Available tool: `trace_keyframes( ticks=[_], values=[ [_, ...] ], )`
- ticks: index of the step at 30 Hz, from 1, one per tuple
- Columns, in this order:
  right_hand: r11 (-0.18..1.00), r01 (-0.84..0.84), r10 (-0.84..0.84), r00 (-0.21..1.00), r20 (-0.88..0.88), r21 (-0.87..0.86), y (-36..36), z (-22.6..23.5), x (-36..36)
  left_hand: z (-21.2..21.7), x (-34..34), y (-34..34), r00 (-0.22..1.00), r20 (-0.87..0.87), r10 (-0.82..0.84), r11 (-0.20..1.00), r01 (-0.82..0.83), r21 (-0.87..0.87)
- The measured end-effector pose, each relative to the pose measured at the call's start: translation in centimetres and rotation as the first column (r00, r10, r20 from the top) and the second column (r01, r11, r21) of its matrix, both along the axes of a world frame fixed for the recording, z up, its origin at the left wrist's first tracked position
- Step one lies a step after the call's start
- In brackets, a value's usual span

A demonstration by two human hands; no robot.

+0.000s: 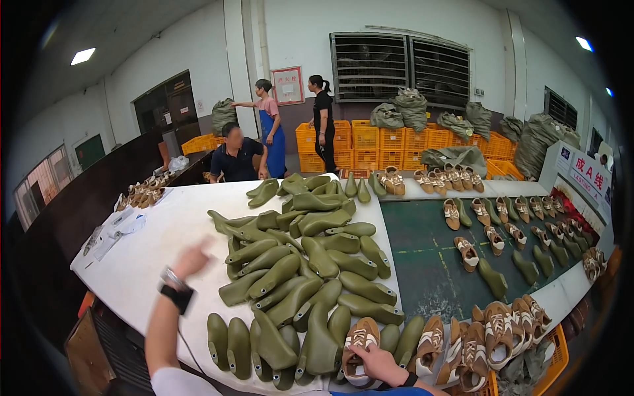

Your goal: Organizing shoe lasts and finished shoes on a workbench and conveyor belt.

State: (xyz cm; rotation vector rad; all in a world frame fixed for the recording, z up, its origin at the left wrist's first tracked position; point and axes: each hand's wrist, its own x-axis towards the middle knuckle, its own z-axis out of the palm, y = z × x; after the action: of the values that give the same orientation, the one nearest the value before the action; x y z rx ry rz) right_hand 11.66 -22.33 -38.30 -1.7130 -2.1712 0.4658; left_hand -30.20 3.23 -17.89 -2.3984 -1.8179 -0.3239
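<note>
My right hand grips a brown-and-white sneaker by its opening at the table's near edge. Above the white tabletop, left of the pile, my left hand is smeared by motion, so its fingers cannot be read; no object shows in it. Green shoe lasts lie heaped in the middle of the white table. Nearer to me, several lasts lie side by side, close to the held sneaker. More brown-and-white sneakers are bunched to the right of my right hand.
A green conveyor belt on the right carries sneakers and lasts in rows. Across the table sits a person; two more people stand behind. Yellow crates and filled sacks line the back wall. Plastic bags lie at the left edge.
</note>
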Motion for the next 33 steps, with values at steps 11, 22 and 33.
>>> trace_keyframes(
  ticks=[11, 22, 33],
  values=[
    [0.988, -0.149, 0.149, 0.989, -0.003, 0.037, 0.8, 0.9, 1.7, -15.8, 19.2, -31.2, 0.522, 0.844, -0.122, 0.453, 0.786, -0.421],
    [0.756, -0.645, 0.603, 0.623, -0.498, 0.109, -3.1, 6.9, -5.0, -54.5, 1.0, -54.3, 0.671, 0.463, 0.579, 0.645, -0.029, -0.764],
    [0.355, -0.893, 0.739, 0.450, -0.502, -0.277, -5.2, 4.9, -29.0, -58.0, -6.0, -59.2, 0.548, 0.096, 0.831, 0.404, -0.476, -0.781]
  ],
)
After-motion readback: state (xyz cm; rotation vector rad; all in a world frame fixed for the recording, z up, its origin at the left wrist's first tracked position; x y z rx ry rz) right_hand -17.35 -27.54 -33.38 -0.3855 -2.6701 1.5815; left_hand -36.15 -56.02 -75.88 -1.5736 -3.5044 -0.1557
